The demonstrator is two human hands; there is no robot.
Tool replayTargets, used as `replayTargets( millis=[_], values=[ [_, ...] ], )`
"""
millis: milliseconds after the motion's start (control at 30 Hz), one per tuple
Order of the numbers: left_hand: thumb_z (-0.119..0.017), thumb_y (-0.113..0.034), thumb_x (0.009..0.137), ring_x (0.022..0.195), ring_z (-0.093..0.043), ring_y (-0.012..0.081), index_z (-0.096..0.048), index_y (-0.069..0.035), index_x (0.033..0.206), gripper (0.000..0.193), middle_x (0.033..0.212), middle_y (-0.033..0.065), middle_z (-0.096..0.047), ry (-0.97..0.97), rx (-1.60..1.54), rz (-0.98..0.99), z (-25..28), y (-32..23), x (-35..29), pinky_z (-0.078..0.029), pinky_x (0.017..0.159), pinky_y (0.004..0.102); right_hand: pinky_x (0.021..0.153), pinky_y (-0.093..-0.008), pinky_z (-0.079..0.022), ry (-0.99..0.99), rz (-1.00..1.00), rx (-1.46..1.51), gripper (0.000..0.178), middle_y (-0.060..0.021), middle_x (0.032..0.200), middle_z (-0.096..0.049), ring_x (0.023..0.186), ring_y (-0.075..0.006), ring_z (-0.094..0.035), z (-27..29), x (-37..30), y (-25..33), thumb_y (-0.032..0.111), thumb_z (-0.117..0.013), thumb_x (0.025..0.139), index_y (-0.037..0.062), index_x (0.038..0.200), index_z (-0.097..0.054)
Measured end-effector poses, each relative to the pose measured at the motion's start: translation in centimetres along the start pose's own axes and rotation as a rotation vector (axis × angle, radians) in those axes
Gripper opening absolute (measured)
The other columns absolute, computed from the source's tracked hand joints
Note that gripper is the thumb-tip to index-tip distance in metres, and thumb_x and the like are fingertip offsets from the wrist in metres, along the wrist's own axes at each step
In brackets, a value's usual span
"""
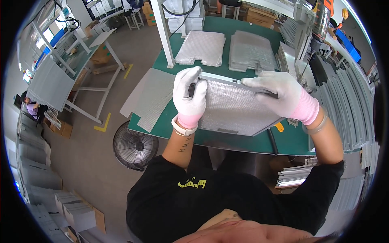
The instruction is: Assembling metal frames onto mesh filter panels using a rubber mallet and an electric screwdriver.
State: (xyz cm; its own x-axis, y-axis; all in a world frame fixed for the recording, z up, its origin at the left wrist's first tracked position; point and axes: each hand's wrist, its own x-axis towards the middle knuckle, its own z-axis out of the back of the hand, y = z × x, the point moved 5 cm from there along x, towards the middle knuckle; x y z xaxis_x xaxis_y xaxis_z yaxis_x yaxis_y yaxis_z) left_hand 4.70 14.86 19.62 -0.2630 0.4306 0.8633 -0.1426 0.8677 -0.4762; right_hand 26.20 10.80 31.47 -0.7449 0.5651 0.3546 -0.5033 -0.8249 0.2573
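Note:
A rectangular silver mesh filter panel (pixel 233 107) with a thin metal frame is held tilted over the green table (pixel 162 115). My left hand (pixel 189 93), in a white glove with a pink cuff, pinches its far left corner. My right hand (pixel 281 94), gloved the same way, grips the far frame edge toward the right, thumb along the frame. Part of the right fingers is hidden. Below the panel's right side, a black rod-like handle (pixel 272 141) and a small yellow-orange piece (pixel 279 127) lie on the table.
Cut mesh sheets lie in a left stack (pixel 200 47) and a right stack (pixel 251 50) farther back. Loose sheets (pixel 156 95) overhang the table's left edge. A white post (pixel 163 36) and a machine (pixel 306 36) rise behind. Grey panels (pixel 344 109) stand at right; a floor fan (pixel 135 145) at left.

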Motion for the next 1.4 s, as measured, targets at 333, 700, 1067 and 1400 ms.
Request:
replayTargets(
  millis=[333,700,1067,1400],
  values=[
    [-0.064,0.005,0.087,0.082,-0.053,0.0056,-0.065,0.000,0.117,0.030,0.111,0.0048,-0.060,0.076,-0.167,0.081,0.0,0.6,0.4,-0.044,0.073,0.0189,0.084,-0.0399,-0.054,0.029,-0.032,-0.038,0.039,-0.0170,0.103,-0.069,0.095,-0.0340,-0.066,-0.2,0.3,0.4,0.004,-0.064,0.083,0.0042,0.122,-0.066],
    [-0.055,0.008,0.091,0.101,-0.059,0.0157,-0.066,0.004,0.110,0.022,0.112,0.0107,-0.061,0.053,-0.264,0.180,0.3,0.4,0.1,-0.045,0.093,0.0272,0.090,-0.0398,-0.053,0.030,-0.054,-0.043,0.038,-0.0164,0.109,-0.070,0.100,-0.0346,-0.066,-0.3,-0.1,0.3,0.005,-0.064,0.084,0.0041,0.122,-0.066],
    [-0.053,0.009,0.092,0.100,-0.058,0.0148,-0.065,0.003,0.107,0.020,0.108,0.0087,-0.060,0.043,-0.275,0.188,0.1,0.1,0.2,-0.044,0.094,0.0270,0.087,-0.0408,-0.053,0.014,-0.038,-0.067,0.039,-0.0169,0.106,-0.069,0.098,-0.0353,-0.066,-0.5,-0.2,0.3,0.003,-0.064,0.083,0.0034,0.122,-0.067],
    [-0.056,0.009,0.090,0.097,-0.055,0.0130,-0.048,-0.004,0.124,0.037,0.115,0.0093,-0.055,0.181,-0.303,0.027,-0.4,1.4,-1.3,-0.046,0.089,0.0282,0.074,-0.0422,-0.052,0.069,-0.003,-0.115,0.009,-0.0157,0.085,-0.064,0.085,-0.0361,-0.065,-0.6,3.5,2.0,0.007,-0.063,0.083,0.0024,0.088,-0.058]
  ],
)
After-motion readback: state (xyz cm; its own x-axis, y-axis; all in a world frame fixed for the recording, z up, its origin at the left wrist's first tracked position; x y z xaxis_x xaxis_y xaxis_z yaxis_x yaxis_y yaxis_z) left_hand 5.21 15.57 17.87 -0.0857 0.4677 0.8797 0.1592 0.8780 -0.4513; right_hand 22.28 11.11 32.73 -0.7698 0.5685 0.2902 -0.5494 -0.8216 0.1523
